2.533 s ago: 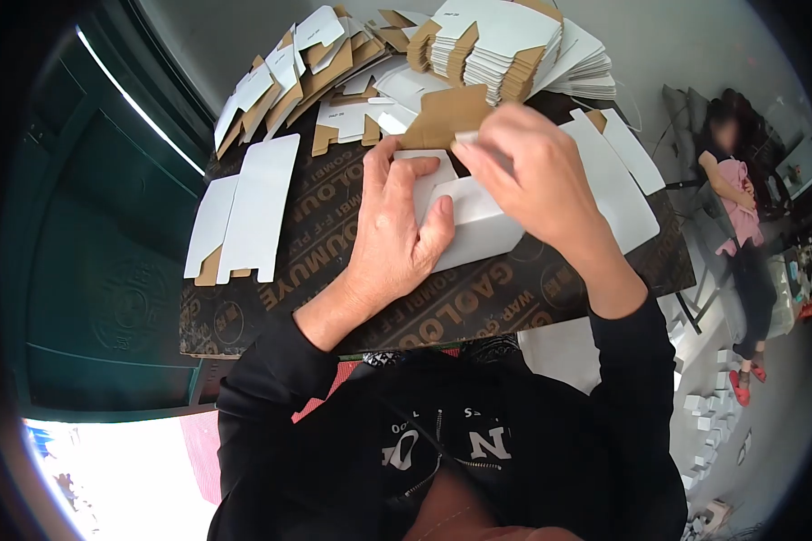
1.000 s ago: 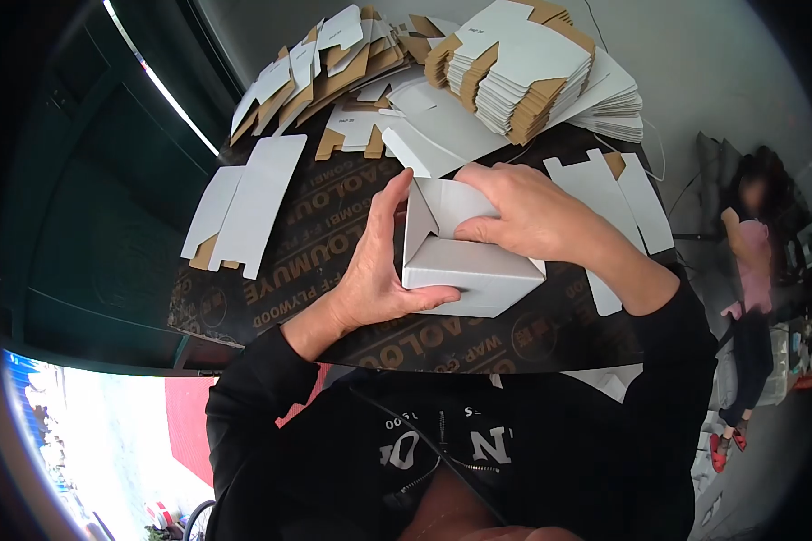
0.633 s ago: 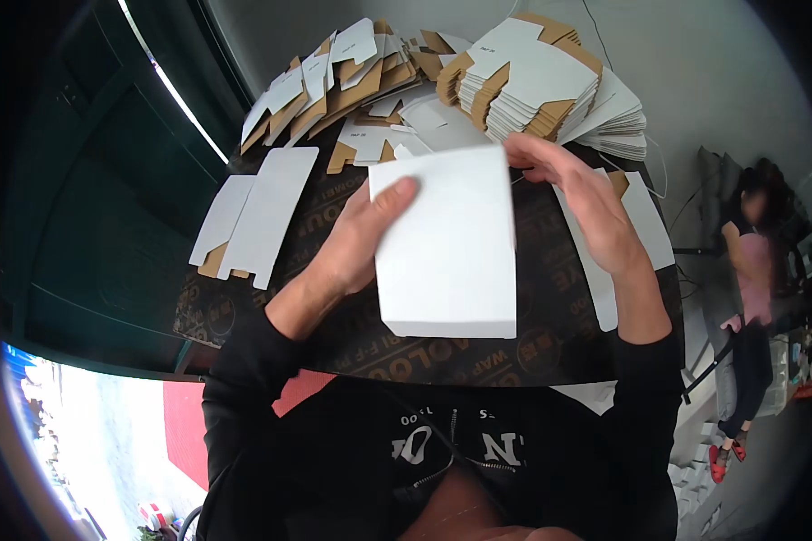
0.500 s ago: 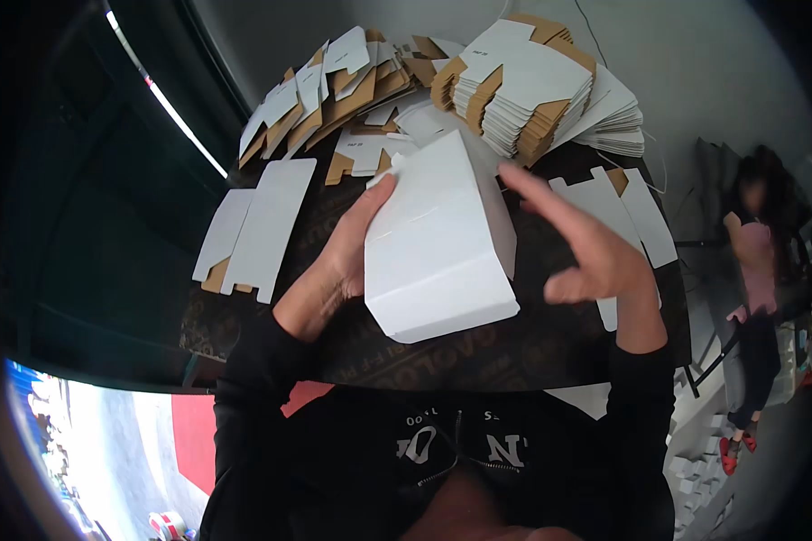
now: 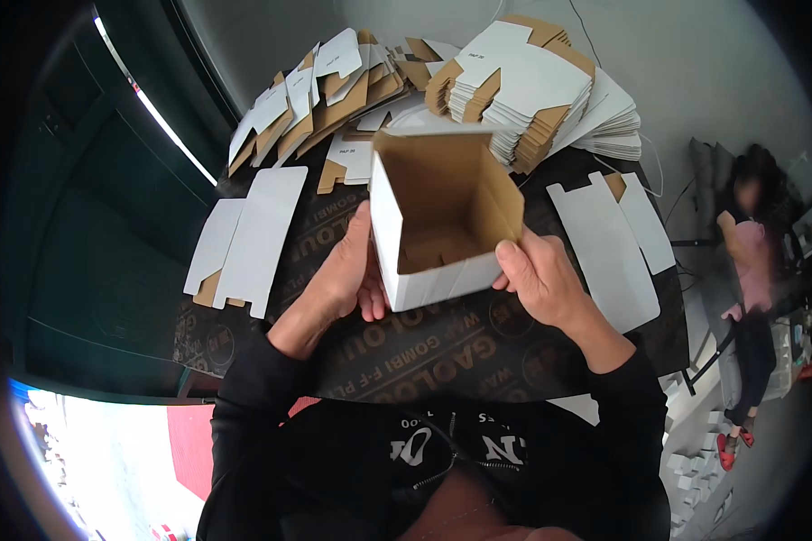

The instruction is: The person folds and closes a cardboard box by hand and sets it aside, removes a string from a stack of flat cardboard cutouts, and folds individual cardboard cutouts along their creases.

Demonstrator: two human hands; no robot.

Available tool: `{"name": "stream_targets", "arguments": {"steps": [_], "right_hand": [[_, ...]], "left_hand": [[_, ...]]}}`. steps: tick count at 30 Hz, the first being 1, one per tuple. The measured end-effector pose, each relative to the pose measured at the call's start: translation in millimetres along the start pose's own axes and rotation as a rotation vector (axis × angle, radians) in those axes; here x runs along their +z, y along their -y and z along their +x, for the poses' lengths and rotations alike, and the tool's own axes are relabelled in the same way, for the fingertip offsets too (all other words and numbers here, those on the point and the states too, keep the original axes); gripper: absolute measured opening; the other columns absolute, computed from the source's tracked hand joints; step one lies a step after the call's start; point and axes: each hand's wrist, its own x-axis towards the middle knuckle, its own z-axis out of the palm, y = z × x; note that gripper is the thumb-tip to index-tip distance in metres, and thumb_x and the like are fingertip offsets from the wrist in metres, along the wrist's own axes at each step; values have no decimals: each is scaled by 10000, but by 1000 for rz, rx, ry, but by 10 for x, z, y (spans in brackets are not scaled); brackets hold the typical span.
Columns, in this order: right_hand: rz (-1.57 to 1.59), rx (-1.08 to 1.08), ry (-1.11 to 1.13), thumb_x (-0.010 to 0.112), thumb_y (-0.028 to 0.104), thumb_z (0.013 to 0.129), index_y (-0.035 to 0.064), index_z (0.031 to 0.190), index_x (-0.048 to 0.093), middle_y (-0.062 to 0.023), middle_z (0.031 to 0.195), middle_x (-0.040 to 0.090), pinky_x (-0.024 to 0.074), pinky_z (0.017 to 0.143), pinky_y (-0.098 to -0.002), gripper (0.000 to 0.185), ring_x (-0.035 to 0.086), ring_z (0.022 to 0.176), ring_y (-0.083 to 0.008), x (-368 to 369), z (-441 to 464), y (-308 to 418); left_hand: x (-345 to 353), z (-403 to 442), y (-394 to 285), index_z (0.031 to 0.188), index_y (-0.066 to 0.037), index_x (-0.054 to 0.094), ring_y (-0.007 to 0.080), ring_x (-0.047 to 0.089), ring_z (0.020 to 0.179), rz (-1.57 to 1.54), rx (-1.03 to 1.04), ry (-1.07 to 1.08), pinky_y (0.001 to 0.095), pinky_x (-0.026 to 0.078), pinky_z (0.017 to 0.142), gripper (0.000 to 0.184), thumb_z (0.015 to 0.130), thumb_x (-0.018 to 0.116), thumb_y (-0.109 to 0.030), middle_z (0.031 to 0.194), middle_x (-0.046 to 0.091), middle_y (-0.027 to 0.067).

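A small white cardboard box is held over the dark printed table, its open top tilted toward me so the brown inside shows. My left hand holds its left side, thumb against the wall and fingers curled beneath the lower corner. On the right, my right hand grips the front corner, the thumb on the rim and the fingers partly hidden behind the wall. Flat white blanks lie on either side: one left blank near my left forearm and one right blank beyond my right hand.
A tall stack of folded blanks stands at the back right of the table, with a looser pile at the back left. Farther right stands another person. Small white boxes lie on the floor there.
The box has been turned from showing its closed white outside to showing its open brown inside. My right hand, apart from it earlier, now grips its corner. My left hand stays on the left side.
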Motion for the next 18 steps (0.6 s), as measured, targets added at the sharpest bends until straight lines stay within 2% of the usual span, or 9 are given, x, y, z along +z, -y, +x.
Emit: {"name": "stream_targets", "arguments": {"steps": [1,2,6,7,11,12,16,17,18], "right_hand": [[-14,-26,-39,643,202,836,-80,1370,418,-141,623,629,460,496,-357,645,585,479,-291,29,-17,-26],[-13,-27,-37,643,202,836,-80,1370,418,-141,623,629,460,496,-357,645,585,479,-291,45,-32,-20],[-558,-137,-233,601,201,841,-108,1325,430,-130,567,601,430,432,-341,599,537,398,-286,127,-70,60],[-556,-137,-226,601,201,841,-108,1325,430,-130,567,601,430,432,-341,599,537,398,-286,149,-76,79],[-646,-56,-228,596,133,788,-118,1334,413,-132,549,591,396,385,-335,628,492,345,-289,245,-96,147],[-644,-50,-221,596,133,788,-118,1334,413,-132,549,591,396,385,-335,628,492,345,-289,250,-99,150],[-645,-93,-175,583,84,744,-132,1353,376,-123,525,574,400,379,-339,678,480,328,-288,209,-86,168],[-647,-94,-165,583,84,744,-132,1353,376,-123,525,574,400,379,-339,678,480,328,-288,199,-79,185],[-644,-79,-169,589,84,733,-129,1335,397,-128,551,584,411,396,-335,666,502,359,-285,190,-75,207]], "left_hand": [[9,-8,5,1206,52,560,241,567,427,81,40,-93,290,462,392,583,1010,426,-480,622,607,177],[5,0,34,1206,52,560,241,567,427,79,40,-95,290,462,392,583,1010,426,-480,622,607,177],[-41,111,237,1128,103,573,267,500,371,515,71,-263,333,530,484,717,986,416,-581,517,579,120],[-55,104,236,1128,103,573,267,500,371,510,66,-265,333,530,484,717,986,416,-581,517,579,120],[-133,12,125,1323,76,463,335,668,702,951,204,-234,382,586,696,766,874,664,-511,820,673,216],[-152,-21,120,1323,76,463,335,668,702,947,196,-229,382,586,696,766,874,664,-511,820,673,216],[-221,-140,129,1514,12,174,409,577,1153,1069,916,4,422,538,935,1108,731,819,-434,1288,524,295],[-202,-121,173,1514,12,174,409,577,1153,1059,913,0,422,538,935,1108,731,819,-434,1288,524,295],[-149,-78,240,1518,4,107,422,529,1202,1036,912,-23,424,516,968,1169,709,831,-428,1339,458,300]]}}
